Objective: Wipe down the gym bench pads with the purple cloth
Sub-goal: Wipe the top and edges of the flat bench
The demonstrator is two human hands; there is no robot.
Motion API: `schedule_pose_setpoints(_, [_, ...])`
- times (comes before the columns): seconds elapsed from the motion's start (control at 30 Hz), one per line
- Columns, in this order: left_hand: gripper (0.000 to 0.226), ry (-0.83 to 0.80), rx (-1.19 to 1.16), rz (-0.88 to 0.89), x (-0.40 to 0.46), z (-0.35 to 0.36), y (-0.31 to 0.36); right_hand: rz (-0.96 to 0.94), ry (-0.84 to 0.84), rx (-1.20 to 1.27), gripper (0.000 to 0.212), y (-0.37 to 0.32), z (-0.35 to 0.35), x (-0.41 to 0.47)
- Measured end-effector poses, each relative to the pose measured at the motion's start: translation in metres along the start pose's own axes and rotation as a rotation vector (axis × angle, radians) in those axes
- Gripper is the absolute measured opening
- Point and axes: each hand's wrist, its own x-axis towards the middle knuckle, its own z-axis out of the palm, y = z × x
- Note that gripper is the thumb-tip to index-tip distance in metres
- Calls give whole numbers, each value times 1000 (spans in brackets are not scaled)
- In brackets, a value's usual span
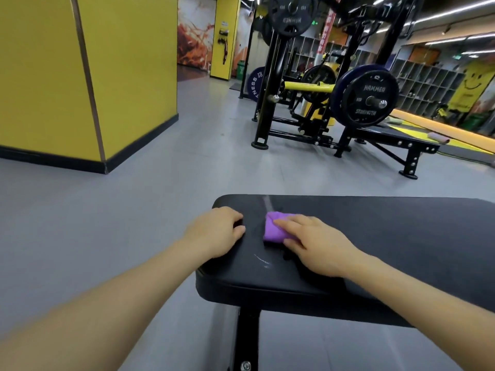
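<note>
The straight fingers (pixel 288 223) of the right hand (pixel 318 243) lie flat across the folded purple cloth (pixel 274 227), pressing it down onto the black padded bench pad (pixel 401 236); nothing is pinched or curled around. The cloth sits near the pad's left end, toward its far edge, with a pale wet streak on the vinyl just beyond it and another short streak nearer the front edge. Just left of the cloth, apart from it, the left hand (pixel 214 231) rests on the pad's rounded left end with its fingers loosely bent onto the surface, holding nothing. Both bare forearms reach in from the bottom of the view. A black steel leg (pixel 247 341) with a bolt stands under the pad on the grey rubber floor (pixel 134 196). Farther off stand a black and yellow plate-loaded machine (pixel 305 103), a black weight plate marked HAMMER STRENGTH (pixel 371 97), a second flat black bench (pixel 388 137) and a yellow pillar (pixel 88 76)
</note>
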Motion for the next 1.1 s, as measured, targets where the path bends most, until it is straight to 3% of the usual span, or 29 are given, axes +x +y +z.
schedule_pose_setpoints(0.1, [48, -51, -7, -11, -12, 3, -14, -24, 3, 8, 46, 0, -2, -6])
schedule_pose_setpoints(0.4, [53, -61, -40, 20, -9, 18, -21, 120, -43, -69, 44, 5, 14, 136])
schedule_pose_setpoints(0.5, [52, -76, -34, 10, -11, 16, -18, 119, -27, -78, 44, -3, 11, 123])
schedule_pose_setpoints(0.7, [52, -68, 3, 23, -11, 15, -17, -83, -40, 1, 49, -3, 9, 31])
schedule_pose_setpoints(0.97, [53, -98, 52, 21, -8, 16, -16, 58, -38, -31, 43, -10, 17, 142])
schedule_pose_setpoints(1.1, [53, -97, 53, 18, -10, 13, -15, 42, -39, -48, 43, -19, 12, 128])
